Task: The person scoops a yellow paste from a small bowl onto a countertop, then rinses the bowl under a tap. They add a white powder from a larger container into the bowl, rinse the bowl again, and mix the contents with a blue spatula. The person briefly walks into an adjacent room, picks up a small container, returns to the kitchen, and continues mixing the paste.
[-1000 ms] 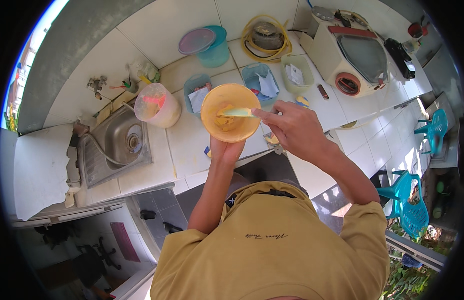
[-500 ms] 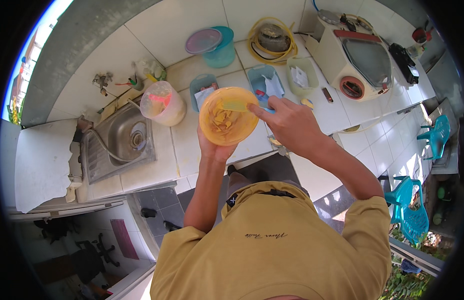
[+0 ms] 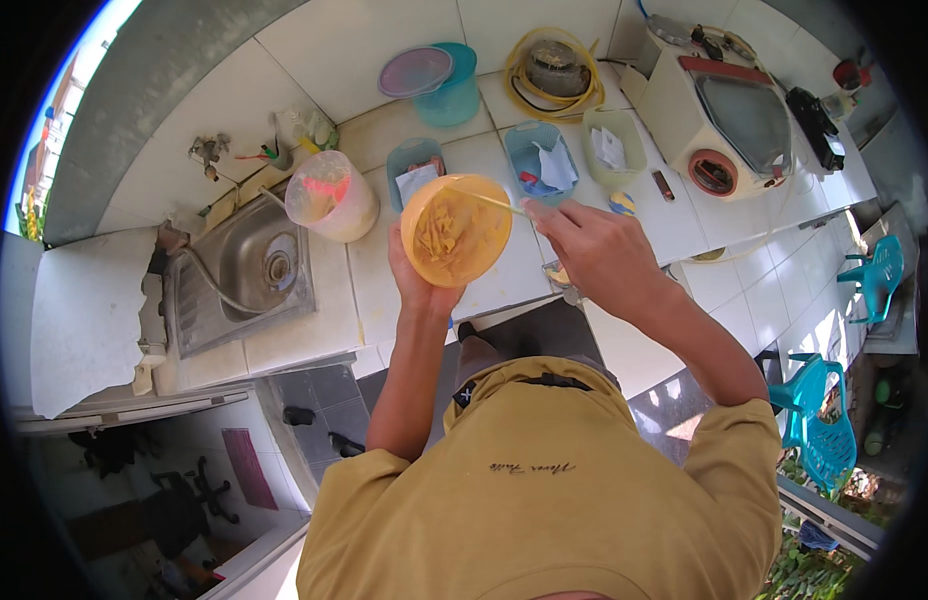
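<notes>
orange bowl (image 3: 492,235) held by left fingers (image 3: 396,254), spatula (image 3: 503,205) by right fingers (image 3: 550,216).

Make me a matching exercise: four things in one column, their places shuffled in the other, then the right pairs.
Things
1. orange bowl
2. pale green spatula
3. yellow hose
4. metal sink

Places
A. in the right hand
B. toward the left end of the white tiled counter
C. held up in the left hand
D. coiled near the tiled wall

Pairs: 1-C, 2-A, 3-D, 4-B
</notes>
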`<action>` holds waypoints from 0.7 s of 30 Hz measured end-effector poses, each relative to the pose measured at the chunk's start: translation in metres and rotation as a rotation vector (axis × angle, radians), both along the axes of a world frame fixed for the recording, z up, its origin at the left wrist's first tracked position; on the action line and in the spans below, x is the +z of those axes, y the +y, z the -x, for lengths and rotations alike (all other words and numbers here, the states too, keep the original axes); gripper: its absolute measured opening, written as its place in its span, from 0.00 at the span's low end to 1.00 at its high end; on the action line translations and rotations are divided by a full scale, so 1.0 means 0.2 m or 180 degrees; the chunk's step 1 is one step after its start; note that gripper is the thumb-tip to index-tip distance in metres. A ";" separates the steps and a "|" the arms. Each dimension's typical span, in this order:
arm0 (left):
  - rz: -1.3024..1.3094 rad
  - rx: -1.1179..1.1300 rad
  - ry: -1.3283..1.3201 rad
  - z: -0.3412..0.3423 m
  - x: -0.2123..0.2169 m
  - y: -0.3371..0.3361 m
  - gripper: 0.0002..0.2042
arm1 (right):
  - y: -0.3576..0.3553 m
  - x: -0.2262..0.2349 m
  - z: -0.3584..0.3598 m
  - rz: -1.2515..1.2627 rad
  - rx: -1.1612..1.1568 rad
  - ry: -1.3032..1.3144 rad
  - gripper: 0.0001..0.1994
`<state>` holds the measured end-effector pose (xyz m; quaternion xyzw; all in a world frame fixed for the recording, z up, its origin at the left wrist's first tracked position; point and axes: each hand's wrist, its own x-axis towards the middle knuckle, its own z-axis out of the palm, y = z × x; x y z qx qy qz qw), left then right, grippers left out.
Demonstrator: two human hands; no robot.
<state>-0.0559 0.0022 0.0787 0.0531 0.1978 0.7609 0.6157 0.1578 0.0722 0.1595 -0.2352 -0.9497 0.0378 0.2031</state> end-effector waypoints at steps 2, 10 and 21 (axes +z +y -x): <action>-0.0084 0.0180 0.0008 -0.03 0.03 0.02 0.25 | 0.05 0.01 0.01 -0.0446 -0.0179 0.0120 0.17; -0.0993 0.0095 0.0124 0.02 -0.07 0.06 0.32 | -0.01 -0.28 0.19 0.1527 -0.0195 0.0368 0.09; -0.0348 0.0623 0.0495 0.09 -0.30 0.04 0.30 | -0.27 -0.37 0.23 0.6255 -0.0177 0.1687 0.14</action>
